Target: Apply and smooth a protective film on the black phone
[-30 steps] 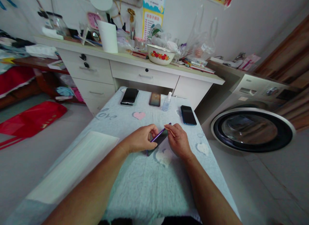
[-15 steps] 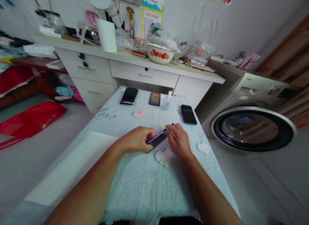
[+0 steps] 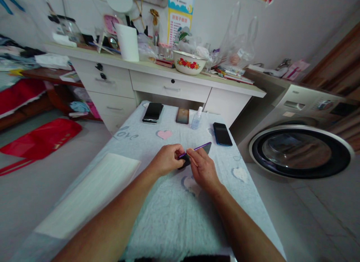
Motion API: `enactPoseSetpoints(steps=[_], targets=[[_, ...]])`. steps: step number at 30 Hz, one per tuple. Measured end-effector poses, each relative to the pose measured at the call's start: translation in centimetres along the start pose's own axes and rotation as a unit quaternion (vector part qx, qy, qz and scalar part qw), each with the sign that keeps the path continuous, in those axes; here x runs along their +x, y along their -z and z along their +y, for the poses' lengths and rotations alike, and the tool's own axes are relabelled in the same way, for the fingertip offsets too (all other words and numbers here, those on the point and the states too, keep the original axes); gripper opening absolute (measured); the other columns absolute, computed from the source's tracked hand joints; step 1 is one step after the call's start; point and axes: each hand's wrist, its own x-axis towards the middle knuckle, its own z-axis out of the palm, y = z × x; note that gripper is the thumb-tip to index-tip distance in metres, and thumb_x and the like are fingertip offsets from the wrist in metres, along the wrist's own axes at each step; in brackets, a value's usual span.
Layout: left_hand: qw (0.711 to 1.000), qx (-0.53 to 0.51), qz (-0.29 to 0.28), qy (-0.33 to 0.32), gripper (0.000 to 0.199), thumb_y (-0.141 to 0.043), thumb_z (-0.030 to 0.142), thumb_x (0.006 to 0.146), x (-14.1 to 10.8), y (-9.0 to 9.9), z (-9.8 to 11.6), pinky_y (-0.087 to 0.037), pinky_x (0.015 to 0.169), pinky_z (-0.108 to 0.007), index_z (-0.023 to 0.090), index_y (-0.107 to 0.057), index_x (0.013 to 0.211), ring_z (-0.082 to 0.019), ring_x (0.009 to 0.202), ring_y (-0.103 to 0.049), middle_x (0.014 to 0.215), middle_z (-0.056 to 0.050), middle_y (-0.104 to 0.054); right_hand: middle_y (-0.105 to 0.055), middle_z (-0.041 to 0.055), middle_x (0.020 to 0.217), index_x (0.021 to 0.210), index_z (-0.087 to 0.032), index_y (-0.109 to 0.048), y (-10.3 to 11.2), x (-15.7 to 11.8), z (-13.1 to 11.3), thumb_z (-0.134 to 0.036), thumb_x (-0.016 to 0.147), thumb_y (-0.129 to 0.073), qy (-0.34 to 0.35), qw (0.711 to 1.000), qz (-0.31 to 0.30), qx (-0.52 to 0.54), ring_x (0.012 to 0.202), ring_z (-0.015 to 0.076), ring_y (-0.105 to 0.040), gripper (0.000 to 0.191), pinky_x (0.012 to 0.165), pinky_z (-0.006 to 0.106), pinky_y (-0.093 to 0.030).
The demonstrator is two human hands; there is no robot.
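A dark phone with a purple edge (image 3: 208,147) is tilted up on its side above the cloth. My left hand (image 3: 166,159) grips its left end, thumb and fingers closed around it. Against the purple edge, close to the left fingers, my right hand (image 3: 204,169) is closed in a pinch. A thin pale stick seems to show between its fingers, too small to name surely. The right hand hides the middle of the phone.
On the cloth-covered table (image 3: 165,217) lie stacked phones (image 3: 152,112), a brown-screened phone (image 3: 182,115), a clear spray bottle (image 3: 196,119), a black phone (image 3: 222,134) and a white paper sheet (image 3: 90,194). A washing machine (image 3: 298,104) stands right.
My right hand has slid left along the phone's purple edge, from its far end to beside my left hand. The far end of the phone is now uncovered.
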Motion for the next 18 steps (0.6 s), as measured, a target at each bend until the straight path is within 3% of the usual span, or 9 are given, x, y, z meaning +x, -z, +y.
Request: enactPoseSetpoints(steps=[5, 11, 18], targets=[[0.999, -0.031, 0.03, -0.003, 0.009, -0.062, 0.019, 0.066, 0.3, -0.9, -0.4, -0.034, 0.053, -0.019, 0.016, -0.061, 0.074, -0.008, 0.054, -0.046, 0.058, 0.006, -0.053, -0.055, 0.0062, 0.093, 0.123, -0.023, -0.055, -0.3, -0.1, -0.2, -0.015, 0.092, -0.042, 0.021, 1.0, -0.017, 0.008, 0.085, 0.0165, -0.055, 0.034, 0.074, 0.026, -0.048], [0.998, -0.064, 0.024, -0.018, 0.01, -0.063, 0.02, 0.066, 0.4, -1.1, -0.7, -0.033, 0.052, -0.019, 0.016, -0.061, 0.075, -0.008, 0.055, -0.044, 0.059, 0.006, -0.052, -0.051, 0.0037, 0.086, 0.12, -0.022, -0.057, -0.4, -0.2, 0.0, -0.013, 0.091, -0.043, 0.063, 0.998, 0.002, 0.018, 0.076, 0.0141, -0.052, 0.033, 0.066, 0.024, -0.046], [0.997, -0.082, -0.007, -0.002, 0.016, -0.066, 0.021, 0.064, 0.4, -1.0, -0.7, -0.033, 0.052, -0.019, 0.016, -0.056, 0.075, -0.007, 0.054, -0.043, 0.059, 0.008, -0.049, -0.056, 0.0049, 0.089, 0.117, -0.021, -0.06, 0.2, -0.3, 0.8, -0.011, 0.087, -0.045, 0.024, 0.999, 0.022, 0.008, 0.079, 0.0153, -0.055, 0.034, 0.071, 0.026, -0.047]])
